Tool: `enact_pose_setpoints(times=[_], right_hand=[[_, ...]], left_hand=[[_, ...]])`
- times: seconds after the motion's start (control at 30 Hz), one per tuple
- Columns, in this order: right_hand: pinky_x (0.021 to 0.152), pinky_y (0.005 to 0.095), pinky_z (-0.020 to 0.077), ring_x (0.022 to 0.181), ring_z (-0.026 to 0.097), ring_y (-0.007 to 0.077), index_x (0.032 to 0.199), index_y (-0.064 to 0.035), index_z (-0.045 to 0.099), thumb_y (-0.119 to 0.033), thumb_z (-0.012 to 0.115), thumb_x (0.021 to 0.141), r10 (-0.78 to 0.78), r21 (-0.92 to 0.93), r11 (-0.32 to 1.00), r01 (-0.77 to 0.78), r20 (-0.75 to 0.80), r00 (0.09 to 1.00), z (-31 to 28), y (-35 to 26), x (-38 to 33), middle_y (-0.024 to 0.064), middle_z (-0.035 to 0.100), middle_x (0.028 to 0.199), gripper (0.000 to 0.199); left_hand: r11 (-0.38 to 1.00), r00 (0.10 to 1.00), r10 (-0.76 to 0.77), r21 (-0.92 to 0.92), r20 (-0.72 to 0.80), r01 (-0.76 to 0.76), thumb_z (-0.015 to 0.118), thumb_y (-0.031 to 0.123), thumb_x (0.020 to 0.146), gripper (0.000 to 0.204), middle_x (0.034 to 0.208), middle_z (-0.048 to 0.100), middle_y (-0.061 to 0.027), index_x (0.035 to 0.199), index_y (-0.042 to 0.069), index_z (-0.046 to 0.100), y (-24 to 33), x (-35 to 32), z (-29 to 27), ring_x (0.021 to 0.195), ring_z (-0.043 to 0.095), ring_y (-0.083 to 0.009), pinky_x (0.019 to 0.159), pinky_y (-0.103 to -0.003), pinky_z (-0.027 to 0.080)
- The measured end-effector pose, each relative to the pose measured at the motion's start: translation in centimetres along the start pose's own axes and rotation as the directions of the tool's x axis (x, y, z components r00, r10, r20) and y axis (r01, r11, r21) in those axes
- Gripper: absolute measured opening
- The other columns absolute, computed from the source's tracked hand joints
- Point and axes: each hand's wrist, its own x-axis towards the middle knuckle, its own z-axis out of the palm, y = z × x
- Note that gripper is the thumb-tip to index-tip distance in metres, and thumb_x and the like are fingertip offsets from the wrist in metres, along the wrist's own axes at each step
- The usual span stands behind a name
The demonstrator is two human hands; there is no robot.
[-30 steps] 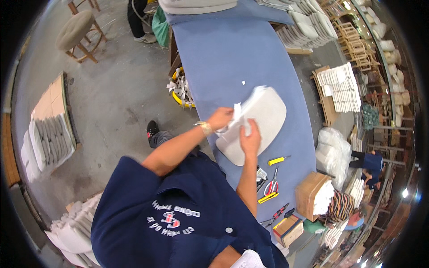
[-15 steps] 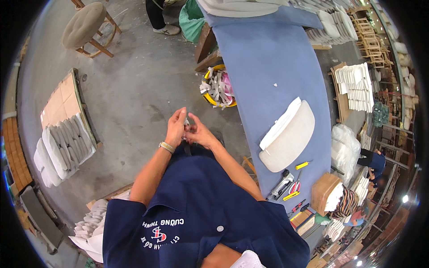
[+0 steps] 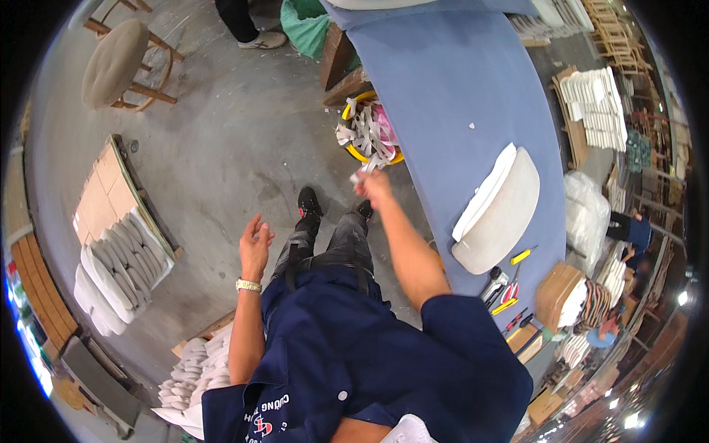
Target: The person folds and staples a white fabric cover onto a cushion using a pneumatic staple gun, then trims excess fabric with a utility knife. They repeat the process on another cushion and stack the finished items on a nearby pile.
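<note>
Head | right hand [image 3: 375, 184] fingers apparently pinching white scrap [image 3: 357, 177] | yellow bin [image 3: 367, 133] holds offcuts | left hand [image 3: 255, 247] fingers spread, empty

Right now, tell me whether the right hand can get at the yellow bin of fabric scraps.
Probably yes. The right hand, pinching a small pale scrap, is stretched out just short of the yellow bin beside the blue table, with nothing between them.

Upholstery workshop: blue worktable [image 3: 458, 88], stacked seat pads [image 3: 118, 266], stool [image 3: 118, 63]
</note>
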Motion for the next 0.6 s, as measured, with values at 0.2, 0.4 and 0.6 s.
enact_pose_setpoints(times=[0.2, 0.4, 0.6], right_hand=[[0.092, 0.0378, 0.0579, 0.107, 0.072, 0.029, 0.132, -0.0078, 0.064, -0.039, 0.075, 0.092, -0.766, -0.82, 0.49, 0.295, -0.244, 0.594, -4.9, -0.4, 4.2, 0.0156, 0.072, 0.125, 0.052], [0.092, 0.0418, 0.0555, 0.103, 0.072, 0.03, 0.106, -0.0151, 0.075, -0.027, 0.072, 0.089, -0.551, -0.718, 0.664, 0.21, -0.28, 0.786, -9.7, -3.3, -7.6, 0.0106, 0.076, 0.107, 0.021], [0.087, 0.0479, 0.0536, 0.1, 0.066, 0.0349, 0.101, -0.0123, 0.074, -0.019, 0.071, 0.087, -0.788, -0.9, 0.435, -0.04, -0.402, 0.466, -24.3, -5.4, -11.6, 0.0114, 0.069, 0.105, 0.016]], left_hand=[[0.98, 0.988, -0.123, 0.171, 0.094, 0.106, 0.065, 0.025, 0.102, 0.048, 0.116, 0.07, -0.0131, 0.141, -0.001, 0.057, -6.4, 1.3, -2.4, 0.089, 0.073, -0.0178, 0.074, -0.029, 0.058], [0.989, 0.979, -0.123, 0.104, 0.163, 0.107, 0.065, 0.026, 0.101, 0.048, 0.105, 0.073, -0.0096, 0.139, -0.001, 0.059, -9.4, 3.8, 0.0, 0.081, 0.071, -0.0152, 0.068, -0.029, 0.057], [0.933, 0.936, 0.083, 0.302, 0.341, -0.193, 0.065, 0.029, 0.101, 0.048, 0.103, 0.073, -0.0088, 0.138, -0.001, 0.061, -3.0, 8.7, 6.9, 0.081, 0.07, -0.0157, 0.069, -0.03, 0.056]])
